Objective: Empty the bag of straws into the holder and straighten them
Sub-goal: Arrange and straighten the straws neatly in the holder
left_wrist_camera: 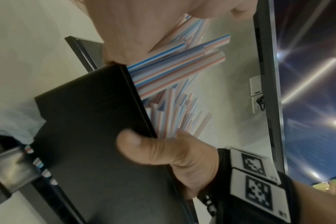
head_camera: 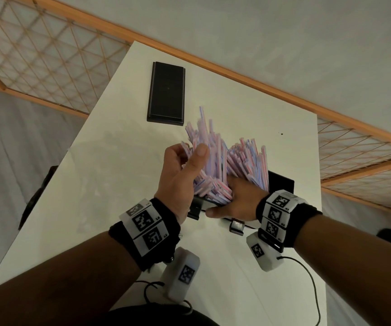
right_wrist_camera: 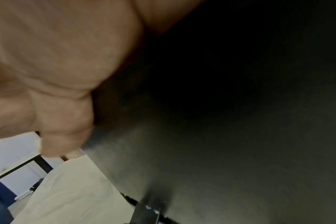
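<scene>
A thick, untidy bundle of thin plastic straws (head_camera: 215,161) with pink, blue and white stripes stands in a black rectangular box-shaped holder (head_camera: 281,184) near the front of the white table (head_camera: 109,184), the straws fanning out at different angles and heights instead of standing level. The left hand (head_camera: 180,175) is at the left side of the bundle, thumb raised and laid against the straws; its fingers lie behind them and cannot be seen, so whether they close round the bundle cannot be told. The right hand (head_camera: 234,201) reaches in from the right at the holder's top edge, and the left wrist view shows its thumb (left_wrist_camera: 142,145) pressed on the dark front wall (left_wrist_camera: 98,136) while the fingers go over the rim among the straws (left_wrist_camera: 175,72). The right wrist view is mostly dark, filled by blurred palm (right_wrist_camera: 54,60) and the holder's wall. Farther back on the table, apart from the holder, lies a flat black rectangular lid (head_camera: 167,93). Both wrists carry black bands with white coded marker blocks (head_camera: 146,228).
</scene>
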Demonstrator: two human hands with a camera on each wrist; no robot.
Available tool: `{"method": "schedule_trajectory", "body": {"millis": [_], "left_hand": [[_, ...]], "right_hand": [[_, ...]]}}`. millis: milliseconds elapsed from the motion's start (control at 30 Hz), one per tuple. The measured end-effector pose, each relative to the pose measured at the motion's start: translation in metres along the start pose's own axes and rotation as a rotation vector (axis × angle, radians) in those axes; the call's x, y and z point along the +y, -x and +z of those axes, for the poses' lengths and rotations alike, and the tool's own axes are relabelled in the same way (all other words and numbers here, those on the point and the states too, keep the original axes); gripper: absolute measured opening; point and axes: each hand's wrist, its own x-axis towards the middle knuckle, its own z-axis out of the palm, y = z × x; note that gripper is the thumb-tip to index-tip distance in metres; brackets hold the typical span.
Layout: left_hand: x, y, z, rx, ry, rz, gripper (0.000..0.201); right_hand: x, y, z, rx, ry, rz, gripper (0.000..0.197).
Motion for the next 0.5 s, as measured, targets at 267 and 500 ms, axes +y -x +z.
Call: {"method": "schedule_trajectory", "body": {"millis": [267, 500], "left_hand": [[0.004, 0.003, 0.0, -0.018, -0.118, 0.057, 0.079], [0.007, -0.002, 0.002, -0.029, -0.062, 0.026, 0.071]], "right_hand": [[0.015, 0.008, -0.003, 0.044, 0.214, -0.022, 0.072], [0.025, 0.038, 0.008, 0.363, 0.219, -0.145, 0.043]]}}
